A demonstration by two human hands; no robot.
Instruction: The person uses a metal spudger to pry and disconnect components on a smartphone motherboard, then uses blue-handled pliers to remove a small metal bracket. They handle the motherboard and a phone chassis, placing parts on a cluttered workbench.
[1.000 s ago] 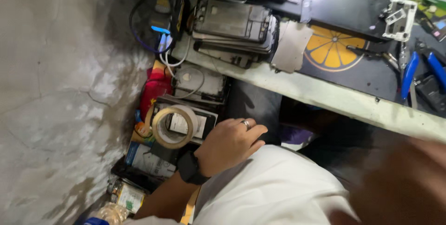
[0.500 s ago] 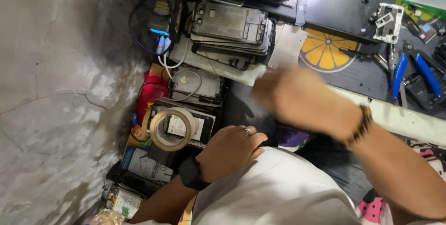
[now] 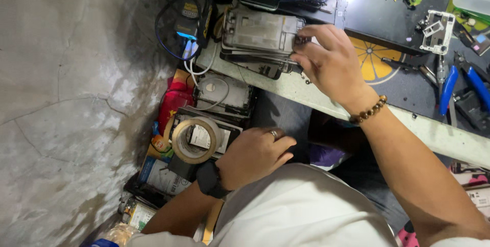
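Observation:
My right hand (image 3: 329, 63), with a bead bracelet on its wrist, reaches over the bench edge to a stack of bare phone frames (image 3: 258, 35). Its fingertips pinch the right end of the stack's top frames. My left hand (image 3: 255, 157), wearing a ring and a black wrist watch, rests curled on my lap with nothing visible in it. Just left of it a roll of tan tape (image 3: 194, 140) lies on a pile of phone parts on the floor.
A pale bench edge (image 3: 434, 132) runs diagonally. On the bench lie a dark mat with an orange-slice print (image 3: 377, 63), blue-handled pliers (image 3: 449, 89), a white phone bracket (image 3: 436, 30) and small tools. A black charger with a blue light (image 3: 186, 22) and cables sits beside the cracked concrete floor (image 3: 66, 99).
My right hand came into view, swung up and to the left across the bench, and landed on the stack of phone frames. My left hand stayed on my lap.

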